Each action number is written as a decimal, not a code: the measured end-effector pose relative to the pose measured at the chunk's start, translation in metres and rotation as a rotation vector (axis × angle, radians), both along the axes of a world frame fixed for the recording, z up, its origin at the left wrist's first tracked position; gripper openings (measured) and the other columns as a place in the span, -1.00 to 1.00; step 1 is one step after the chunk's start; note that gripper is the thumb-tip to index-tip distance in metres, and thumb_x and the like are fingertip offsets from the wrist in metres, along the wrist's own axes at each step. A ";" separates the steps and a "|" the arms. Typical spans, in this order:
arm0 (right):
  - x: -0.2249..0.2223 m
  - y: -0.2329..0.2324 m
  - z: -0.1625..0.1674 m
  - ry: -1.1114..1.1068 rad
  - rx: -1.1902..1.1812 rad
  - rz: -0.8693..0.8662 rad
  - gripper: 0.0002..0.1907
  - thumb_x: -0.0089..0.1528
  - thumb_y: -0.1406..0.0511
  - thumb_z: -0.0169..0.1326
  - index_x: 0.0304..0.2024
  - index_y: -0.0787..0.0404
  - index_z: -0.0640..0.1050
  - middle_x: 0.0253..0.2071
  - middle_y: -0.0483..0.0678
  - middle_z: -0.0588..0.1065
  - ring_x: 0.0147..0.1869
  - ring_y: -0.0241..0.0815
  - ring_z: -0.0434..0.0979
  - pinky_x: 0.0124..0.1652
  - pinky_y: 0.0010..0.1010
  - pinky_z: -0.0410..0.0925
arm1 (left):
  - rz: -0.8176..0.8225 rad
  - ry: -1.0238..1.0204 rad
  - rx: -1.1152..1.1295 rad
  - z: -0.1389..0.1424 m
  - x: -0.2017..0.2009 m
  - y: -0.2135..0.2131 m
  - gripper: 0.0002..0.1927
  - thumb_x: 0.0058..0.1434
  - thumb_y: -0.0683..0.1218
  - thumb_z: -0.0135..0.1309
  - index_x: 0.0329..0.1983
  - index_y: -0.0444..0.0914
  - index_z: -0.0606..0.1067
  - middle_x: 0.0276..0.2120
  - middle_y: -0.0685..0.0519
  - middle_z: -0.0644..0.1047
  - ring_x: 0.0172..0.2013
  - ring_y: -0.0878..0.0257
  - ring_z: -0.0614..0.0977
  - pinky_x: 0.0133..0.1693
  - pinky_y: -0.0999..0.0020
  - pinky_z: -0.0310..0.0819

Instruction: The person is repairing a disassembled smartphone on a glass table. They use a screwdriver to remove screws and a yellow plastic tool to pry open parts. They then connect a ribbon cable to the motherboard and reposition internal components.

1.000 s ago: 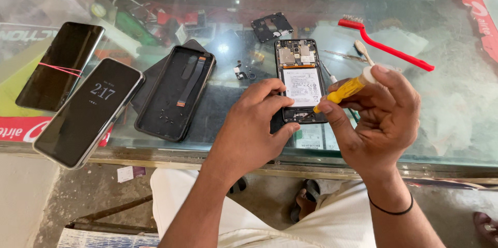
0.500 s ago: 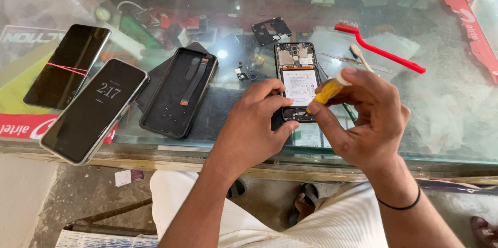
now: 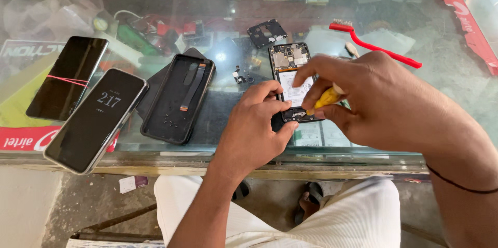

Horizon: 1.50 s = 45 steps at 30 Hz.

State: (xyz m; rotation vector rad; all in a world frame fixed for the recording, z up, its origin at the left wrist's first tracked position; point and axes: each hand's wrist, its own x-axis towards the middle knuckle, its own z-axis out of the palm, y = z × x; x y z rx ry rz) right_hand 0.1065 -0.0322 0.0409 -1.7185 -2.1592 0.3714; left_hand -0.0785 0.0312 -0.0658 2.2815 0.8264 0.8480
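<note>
Near the glass surface's point(image 3: 363, 139) front edge, left hand point(image 3: 257, 131) fingers pinch the opened phone point(image 3: 289, 74); right hand point(image 3: 378, 103) fingers grip a yellow-handled screwdriver point(image 3: 326, 98).

A glass counter point(image 3: 363, 147) carries two phones point(image 3: 96, 119) at its left edge, a black back cover point(image 3: 176, 100), an opened phone point(image 3: 290, 74) mid-counter, and a red brush point(image 3: 376, 47) toward the far right.

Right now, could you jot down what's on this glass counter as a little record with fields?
Surface: glass counter
Left hand: steadies the opened phone
Right hand: grips a yellow-handled screwdriver over the phone's lower end
Beside the phone: black back cover, small loose parts
Far left: two intact phones, one with its screen lit
Behind: red brush
</note>
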 end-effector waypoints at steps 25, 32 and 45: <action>-0.022 0.020 0.014 -0.479 0.207 0.259 -0.80 -0.10 0.41 0.06 -0.40 0.14 0.53 -0.57 -0.16 0.50 -0.32 -0.09 0.56 -0.39 -0.18 0.35 | -0.016 -0.022 -0.016 -0.004 0.002 0.007 -0.67 0.03 -0.10 0.33 -0.15 -0.34 0.66 0.06 -0.04 0.52 -0.01 0.09 0.60 0.06 0.20 0.51; -0.028 0.019 0.015 -0.709 -0.246 0.058 -0.62 0.21 0.23 0.02 0.06 0.20 0.36 -0.40 -0.04 0.53 -0.27 -0.08 0.59 -0.28 -0.23 0.41 | -0.032 -0.032 -0.019 -0.004 0.000 0.009 -0.70 0.04 -0.11 0.32 -0.15 -0.30 0.68 0.03 -0.04 0.52 0.00 0.08 0.57 0.04 0.17 0.49; -0.040 0.020 0.027 -0.755 -0.414 -0.163 -0.68 0.35 0.11 -0.02 0.09 0.07 0.37 -0.42 -0.05 0.55 -0.26 0.00 0.62 -0.18 -0.18 0.43 | -0.023 -0.034 0.007 -0.004 -0.002 0.006 -0.71 0.03 -0.11 0.32 -0.21 -0.34 0.66 0.03 -0.05 0.52 0.06 0.05 0.56 0.07 0.16 0.47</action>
